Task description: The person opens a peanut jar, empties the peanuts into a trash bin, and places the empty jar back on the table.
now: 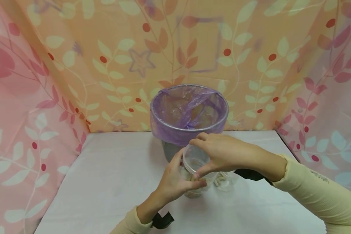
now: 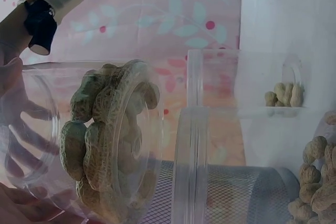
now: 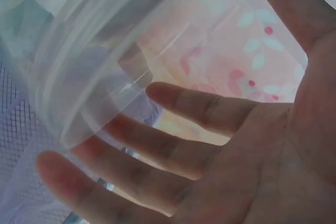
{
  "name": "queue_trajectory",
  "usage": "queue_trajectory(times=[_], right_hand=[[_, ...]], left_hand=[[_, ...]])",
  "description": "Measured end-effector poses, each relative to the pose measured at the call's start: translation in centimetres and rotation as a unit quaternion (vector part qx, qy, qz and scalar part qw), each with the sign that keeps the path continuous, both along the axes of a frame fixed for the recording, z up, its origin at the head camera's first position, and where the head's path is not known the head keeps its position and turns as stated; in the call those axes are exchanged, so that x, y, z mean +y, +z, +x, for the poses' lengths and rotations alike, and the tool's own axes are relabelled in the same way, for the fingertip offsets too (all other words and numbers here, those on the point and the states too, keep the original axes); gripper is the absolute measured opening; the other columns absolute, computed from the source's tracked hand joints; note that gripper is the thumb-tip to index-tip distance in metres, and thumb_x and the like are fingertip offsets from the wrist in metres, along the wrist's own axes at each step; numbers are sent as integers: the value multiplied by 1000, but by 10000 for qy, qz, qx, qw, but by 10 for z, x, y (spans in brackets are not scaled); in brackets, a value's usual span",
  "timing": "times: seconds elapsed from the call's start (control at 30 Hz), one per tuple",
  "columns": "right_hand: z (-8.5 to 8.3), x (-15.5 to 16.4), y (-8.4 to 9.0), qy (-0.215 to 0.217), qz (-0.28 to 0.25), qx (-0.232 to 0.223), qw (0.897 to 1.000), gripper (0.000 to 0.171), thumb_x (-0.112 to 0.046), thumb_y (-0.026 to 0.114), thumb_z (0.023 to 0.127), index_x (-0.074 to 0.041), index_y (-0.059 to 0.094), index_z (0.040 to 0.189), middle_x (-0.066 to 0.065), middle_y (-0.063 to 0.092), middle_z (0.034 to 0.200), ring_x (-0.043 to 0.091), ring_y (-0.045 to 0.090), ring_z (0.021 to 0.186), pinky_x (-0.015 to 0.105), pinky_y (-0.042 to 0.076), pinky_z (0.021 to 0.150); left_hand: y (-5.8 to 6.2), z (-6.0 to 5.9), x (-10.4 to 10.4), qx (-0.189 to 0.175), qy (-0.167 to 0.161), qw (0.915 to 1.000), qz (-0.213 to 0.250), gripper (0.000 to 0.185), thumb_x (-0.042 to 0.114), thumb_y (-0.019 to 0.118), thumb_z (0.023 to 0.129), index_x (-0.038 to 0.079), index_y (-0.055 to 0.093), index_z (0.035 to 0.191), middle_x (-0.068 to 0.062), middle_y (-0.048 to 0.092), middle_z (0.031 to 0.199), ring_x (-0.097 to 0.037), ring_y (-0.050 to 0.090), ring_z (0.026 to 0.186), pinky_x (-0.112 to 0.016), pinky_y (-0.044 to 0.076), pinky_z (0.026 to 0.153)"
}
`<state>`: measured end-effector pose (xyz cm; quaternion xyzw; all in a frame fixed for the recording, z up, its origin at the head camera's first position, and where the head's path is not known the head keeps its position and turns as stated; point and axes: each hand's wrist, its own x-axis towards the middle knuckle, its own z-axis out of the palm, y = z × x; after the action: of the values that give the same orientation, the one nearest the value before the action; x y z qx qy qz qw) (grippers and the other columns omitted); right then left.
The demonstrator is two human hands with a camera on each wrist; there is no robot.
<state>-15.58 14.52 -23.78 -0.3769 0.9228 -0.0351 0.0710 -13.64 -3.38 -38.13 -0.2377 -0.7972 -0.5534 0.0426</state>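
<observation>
Gripping the side of a clear plastic jar (image 1: 196, 177) low on its wall, the left hand (image 1: 174, 182) curls fingers and thumb around it and steadies it on the white table (image 1: 105, 182), just in front of a mesh waste bin (image 1: 189, 112) lined with a purple bag (image 1: 190, 107). Peanuts in their shells (image 2: 105, 135) show through the jar wall in the left wrist view, packed against the plastic. Over the jar mouth sits a clear round lid (image 1: 195, 159), and the right hand (image 1: 222, 152) arches over it from the right, fingertips and thumb curled round its rim; the right wrist view shows the palm and fingers spread close behind the transparent rim. Just to the right of the held jar, partly hidden under the right wrist, stands a second clear container (image 1: 226, 181) with a few peanuts at its bottom. Judging by the grip, the step in hand looks like working the lid on the jar mouth, though whether it is going on or coming off cannot be told. A next move would seem to call for a firm hold below while the upper hand turns or lifts squarely, keeping the jar upright so nothing spills.
</observation>
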Motion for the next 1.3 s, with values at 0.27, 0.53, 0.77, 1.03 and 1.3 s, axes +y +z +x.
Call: queue_trajectory(times=[0.27,0.53,0.77,1.03,1.3], right_hand=[[4,-6,2,-169,183,71,9997,88,-60,74,75,-5,49,139,8,58,122,22,61,102,39,54,87],[3,0,5,426,-93,5,9990,79,-49,80,71,-11,54,135,3,57,120,16,57,102,35,54,84],[-4,9,15,1311,-34,-683,9890,82,-33,87,67,-22,49,139,-2,46,142,17,49,128,41,48,103],[-2,12,15,1372,-243,-607,9884,72,-43,78,80,-17,49,140,2,45,146,20,46,134,43,45,107],[5,5,10,316,-226,235,9990,80,-65,62,82,-7,53,136,9,56,131,25,60,115,43,53,95]], left_hand=[[-1,0,1,248,56,9997,-23,103,38,91,62,25,35,147,3,56,128,-13,57,103,-29,52,85],[0,1,-1,425,-141,9990,-14,100,33,92,63,19,37,146,-1,58,130,-17,60,110,-31,53,90],[0,-1,-1,552,-397,9977,70,105,29,93,62,22,34,148,1,55,136,-23,58,117,-32,51,93],[-1,1,1,460,-280,9985,105,104,31,92,63,22,33,148,2,55,134,-19,58,114,-33,52,92],[-3,1,2,695,210,9972,-155,106,40,91,63,27,31,150,4,52,136,-12,56,110,-31,53,89]])
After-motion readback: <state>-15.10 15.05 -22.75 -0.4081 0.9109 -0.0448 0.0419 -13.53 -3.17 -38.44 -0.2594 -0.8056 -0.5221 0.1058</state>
